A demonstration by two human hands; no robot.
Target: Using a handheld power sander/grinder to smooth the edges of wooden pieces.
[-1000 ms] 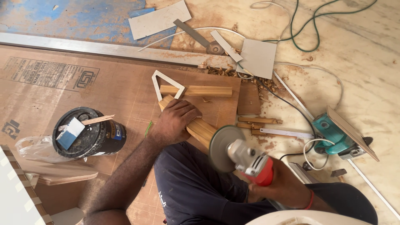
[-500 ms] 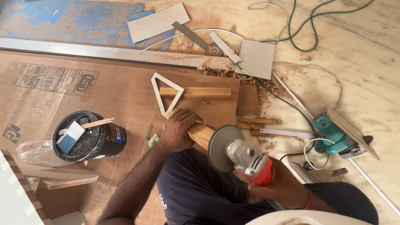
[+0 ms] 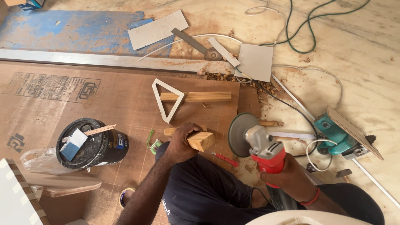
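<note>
Head view: left hand [image 3: 180, 143] grips wood block [image 3: 201, 140]; right hand [image 3: 287, 177] holds grinder [image 3: 256, 141] beside it.

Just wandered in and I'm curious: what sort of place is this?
Most likely a carpentry work site on a floor. A left hand holds a wooden block, the right hand grips an angle grinder, and wood shavings lie about.

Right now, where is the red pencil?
In the head view, the red pencil lies on the brown board, just below the wood block in the left hand and left of the grinder in the right hand.
</note>
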